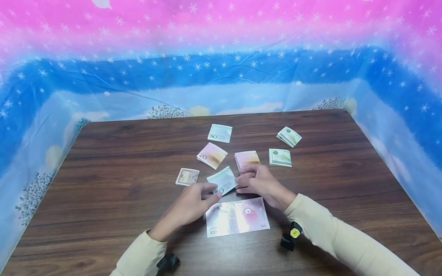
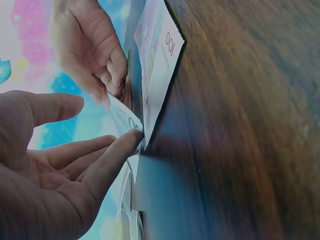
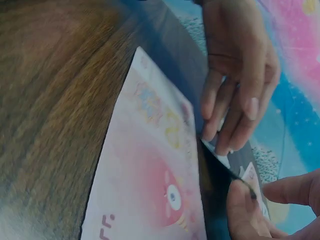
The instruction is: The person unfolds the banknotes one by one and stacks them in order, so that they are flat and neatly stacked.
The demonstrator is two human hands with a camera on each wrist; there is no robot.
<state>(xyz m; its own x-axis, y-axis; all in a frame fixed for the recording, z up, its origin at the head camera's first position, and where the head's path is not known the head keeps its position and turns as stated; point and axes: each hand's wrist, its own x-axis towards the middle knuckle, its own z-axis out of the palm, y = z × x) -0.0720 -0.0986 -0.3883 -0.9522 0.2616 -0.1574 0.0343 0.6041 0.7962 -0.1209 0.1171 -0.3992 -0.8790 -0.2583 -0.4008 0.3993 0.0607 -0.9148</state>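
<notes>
A folded banknote marked 50 [image 1: 222, 180] lies between the hands, tilted in the wrist views. My left hand [image 1: 193, 201] touches its near left edge with extended fingers; in the left wrist view the thumb [image 2: 57, 107] stands apart. My right hand [image 1: 260, 184] appears to pinch the note's right corner between thumb and fingers, which partly hide it. Just nearer to me lies an unfolded banknote marked 100 [image 1: 238, 217], creased down its middle. A folded pink-and-tan note [image 1: 247, 158] sits partly under the right hand's outline.
Further folded notes lie around: a brown one [image 1: 187, 176] at left, a 20 [image 1: 212, 155], another 50 [image 1: 220, 133] at the back, and two green ones [image 1: 280, 157] at right. The wooden table [image 1: 114, 168] backs onto a snowflake-patterned cloth [image 1: 221, 65].
</notes>
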